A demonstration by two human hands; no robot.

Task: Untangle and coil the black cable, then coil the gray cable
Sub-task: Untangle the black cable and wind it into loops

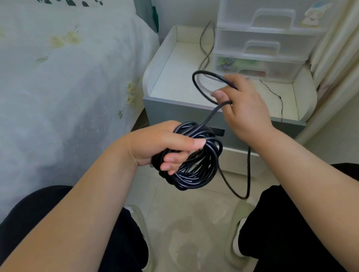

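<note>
Hands coiled black cable [194,156] in front of nightstand [219,113], person seated.

Bed [52,81] with floral white cover lay left of nightstand, touching or just beside it, can't tell. Nightstand was white-topped with raised rim and grey front; clear plastic drawer unit [267,36] stood on its back right part. Left hand [164,145] was below and in front of nightstand, fingers and thumb curled round a thick bundle of black cable loops. Right hand [243,109] was over nightstand's front edge, blurred, fingers gripping a single open loop of the same cable; one strand ran from it down to the bundle, slack hung toward the floor in front of nightstand. Gray cable [207,45] lay uncoiled on nightstand top, just left of drawer unit. Thin black wire [275,95] trailed over nightstand's front right edge.
</note>
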